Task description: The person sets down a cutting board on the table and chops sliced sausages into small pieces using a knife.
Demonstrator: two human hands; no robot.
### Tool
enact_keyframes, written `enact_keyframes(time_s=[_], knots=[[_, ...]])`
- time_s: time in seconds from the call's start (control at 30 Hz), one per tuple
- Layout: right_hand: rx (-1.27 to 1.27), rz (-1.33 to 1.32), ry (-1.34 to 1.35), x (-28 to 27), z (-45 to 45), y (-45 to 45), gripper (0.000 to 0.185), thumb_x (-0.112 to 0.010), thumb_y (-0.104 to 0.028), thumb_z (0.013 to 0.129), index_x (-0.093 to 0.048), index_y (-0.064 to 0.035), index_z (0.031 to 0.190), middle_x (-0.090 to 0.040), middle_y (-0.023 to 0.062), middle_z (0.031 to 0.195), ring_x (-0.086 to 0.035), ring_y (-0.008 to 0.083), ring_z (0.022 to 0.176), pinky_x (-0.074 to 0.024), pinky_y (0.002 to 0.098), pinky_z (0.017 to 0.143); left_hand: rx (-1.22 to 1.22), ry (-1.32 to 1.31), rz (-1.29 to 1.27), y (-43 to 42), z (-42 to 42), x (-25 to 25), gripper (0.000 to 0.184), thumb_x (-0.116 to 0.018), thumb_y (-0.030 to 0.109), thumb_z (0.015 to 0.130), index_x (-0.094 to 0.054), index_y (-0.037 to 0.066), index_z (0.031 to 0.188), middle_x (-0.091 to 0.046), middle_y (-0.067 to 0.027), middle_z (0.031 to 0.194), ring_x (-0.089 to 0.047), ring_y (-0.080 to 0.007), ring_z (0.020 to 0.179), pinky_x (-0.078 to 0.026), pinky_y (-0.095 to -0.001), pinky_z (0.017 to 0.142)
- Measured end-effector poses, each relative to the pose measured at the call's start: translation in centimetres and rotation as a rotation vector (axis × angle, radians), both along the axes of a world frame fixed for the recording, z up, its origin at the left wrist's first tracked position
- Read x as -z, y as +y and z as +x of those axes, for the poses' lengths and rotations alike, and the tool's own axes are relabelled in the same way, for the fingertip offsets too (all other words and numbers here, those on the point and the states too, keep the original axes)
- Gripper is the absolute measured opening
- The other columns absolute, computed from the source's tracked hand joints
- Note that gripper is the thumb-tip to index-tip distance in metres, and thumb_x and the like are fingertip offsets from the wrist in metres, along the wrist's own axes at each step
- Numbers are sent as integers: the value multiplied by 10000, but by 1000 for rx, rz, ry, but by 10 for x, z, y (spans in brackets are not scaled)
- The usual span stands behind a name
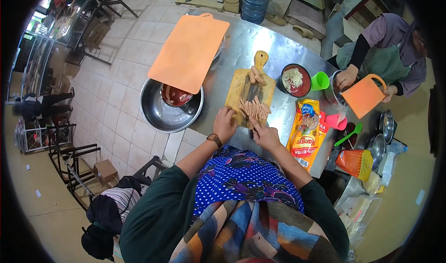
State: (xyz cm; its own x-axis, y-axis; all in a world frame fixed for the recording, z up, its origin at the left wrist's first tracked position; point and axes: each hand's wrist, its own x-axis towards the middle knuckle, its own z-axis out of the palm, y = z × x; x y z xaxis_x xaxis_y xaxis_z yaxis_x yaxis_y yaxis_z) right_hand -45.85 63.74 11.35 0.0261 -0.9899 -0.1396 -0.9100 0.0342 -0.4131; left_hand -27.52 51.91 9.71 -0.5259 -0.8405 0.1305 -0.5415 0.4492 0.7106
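Observation:
A wooden cutting board [233,92] with a rounded handle lies on the metal table. On its near half is a pile of thin pinkish-brown sausage strips [254,107]; larger sausage pieces [257,76] lie near its handle. My left hand [225,123] is at the board's near left edge, fingers curled together; whatever they hold, if anything, is hidden. My right hand [266,135] is closed at the near edge, its index finger stretched towards the strips. What sits under its fingers is too small and covered to make out.
Left is a large metal bowl [147,107], with an orange cutting board [190,51] above it. Right are a bowl of chopped white food [292,78], a green cup [320,80] and yellow-red packages [304,135]. A co-worker [371,53] holds another orange board [363,97] over a bowl.

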Motion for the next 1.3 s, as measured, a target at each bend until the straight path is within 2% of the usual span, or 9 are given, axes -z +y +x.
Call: enact_keyframes(time_s=[0.27,0.33,0.37,0.7,0.87,0.93,1.0,1.1,1.3], knots=[[-32,12,-137,-12,-15,29,635,-591,-209,847,-390,-192,1449,-662,119,966,-661,328,738,-532,443,623,-70,162,-16,14,11,2,312,-706,92,780,-595,50,1069,-563,-123,1098,-559,-290,1008,-472,-391,838],[-83,38,-219,-6,-11,37,616,-579,-211,858,-394,-198,1445,-660,114,980,-659,329,786,-530,448,643,-479,760,924,5,6,-1,384,-706,114,834,-545,43,1176,-565,-105,1120,-566,-234,1037,-480,-382,869],[-92,28,-223,-5,-7,39,592,-574,-200,858,-418,-185,1429,-655,118,962,-655,329,784,-525,453,651,-557,860,1067,-7,7,-3,451,-680,123,871,-486,32,1268,-542,-90,1172,-544,-206,1090,-471,-395,937],[-204,-19,-13,3,-12,23,551,-570,-167,830,-489,-191,1375,-640,134,917,-654,329,729,-517,455,607,-756,1501,1374,-83,-15,-51,417,-589,193,942,-465,29,1305,-439,-170,1345,-450,-312,1257,-415,-456,1074],[-218,70,21,1,-12,21,546,-561,-186,838,-484,-197,1379,-639,145,965,-656,336,715,-516,468,590,-643,1286,1138,-73,-9,-66,422,-624,100,887,-465,33,1271,-499,-133,1247,-545,-245,1092,-476,-390,950],[-252,27,42,0,-12,17,554,-580,-188,839,-481,-201,1384,-647,138,956,-654,337,717,-521,462,600,-866,963,584,-79,1,-65,470,-644,48,843,-466,28,1278,-514,-114,1217,-537,-194,1062,-459,-319,872],[-203,2,36,0,-17,10,561,-597,-184,838,-480,-206,1387,-654,129,956,-651,333,734,-527,453,617,-1008,978,485,-93,15,-46,435,-655,22,815,-492,30,1218,-560,-94,1119,-543,-154,995,-435,-273,823],[-219,-16,73,6,-25,-7,565,-603,-183,841,-477,-211,1391,-656,123,961,-648,330,755,-532,451,649,-1052,1158,585,-103,31,-36,377,-685,20,786,-496,47,1111,-593,-52,933,-544,-134,854,-411,-235,769],[-188,-34,91,14,-39,-45,569,-606,-192,844,-469,-204,1396,-657,131,979,-656,333,790,-525,460,683,-989,940,890,-107,43,-60,541,-662,110,828,-394,84,1298,-493,-81,1272,-457,-222,1153,-412,-439,876]])
